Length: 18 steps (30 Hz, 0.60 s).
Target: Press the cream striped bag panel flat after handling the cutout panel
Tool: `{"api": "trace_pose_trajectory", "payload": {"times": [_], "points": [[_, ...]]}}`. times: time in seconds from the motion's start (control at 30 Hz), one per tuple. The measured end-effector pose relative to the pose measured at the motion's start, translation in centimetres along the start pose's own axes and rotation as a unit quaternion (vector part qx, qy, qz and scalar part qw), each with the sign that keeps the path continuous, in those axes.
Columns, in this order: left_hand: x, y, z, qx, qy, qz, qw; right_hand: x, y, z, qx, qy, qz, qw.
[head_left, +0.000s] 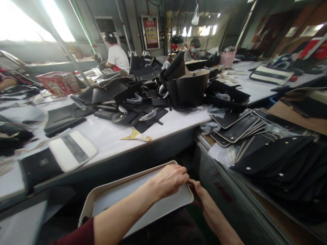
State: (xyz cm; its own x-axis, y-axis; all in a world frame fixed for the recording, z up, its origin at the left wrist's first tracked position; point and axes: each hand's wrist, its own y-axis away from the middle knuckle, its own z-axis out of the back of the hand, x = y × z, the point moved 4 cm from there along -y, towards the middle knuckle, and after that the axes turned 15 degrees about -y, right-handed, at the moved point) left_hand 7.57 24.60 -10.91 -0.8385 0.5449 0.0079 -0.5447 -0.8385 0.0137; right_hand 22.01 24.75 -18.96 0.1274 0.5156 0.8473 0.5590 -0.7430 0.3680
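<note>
A long white-topped table (176,124) bears a heap of black bag pieces (112,90) across its middle, a yellow-and-white scraper (136,135) lying at the near edge. At near left rests a white panel with a dark stripe (88,148), touching a black piece (41,165); farther back sits a red patterned box (58,83). At right, a grey stand (224,183) carries stacked black panels (276,163) and crumpled clear plastic (211,128).

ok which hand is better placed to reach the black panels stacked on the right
The right hand, I'd judge: it is at the right end of the shallow tray-like piece, nearer the black panels. The left hand is at that end too, but its forearm crosses over the piece.
</note>
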Motion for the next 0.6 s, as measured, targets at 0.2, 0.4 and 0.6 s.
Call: {"api": "trace_pose_trajectory", "payload": {"times": [0.2,0.4,0.6], "points": [[1.3,1.5,2.5,-0.018,0.053,0.045,0.997,3.7,-1.9,-2.6,0.017,0.231,0.07,0.97],[5.8,14.9,5.1,-0.112,0.018,0.378,0.919,4.0,-3.3,-2.3,0.001,0.332,0.054,0.942],[3.8,30.3,1.3,0.01,0.084,0.629,0.773,4.2,-3.9,-2.5,0.016,0.394,0.033,0.918]]}}
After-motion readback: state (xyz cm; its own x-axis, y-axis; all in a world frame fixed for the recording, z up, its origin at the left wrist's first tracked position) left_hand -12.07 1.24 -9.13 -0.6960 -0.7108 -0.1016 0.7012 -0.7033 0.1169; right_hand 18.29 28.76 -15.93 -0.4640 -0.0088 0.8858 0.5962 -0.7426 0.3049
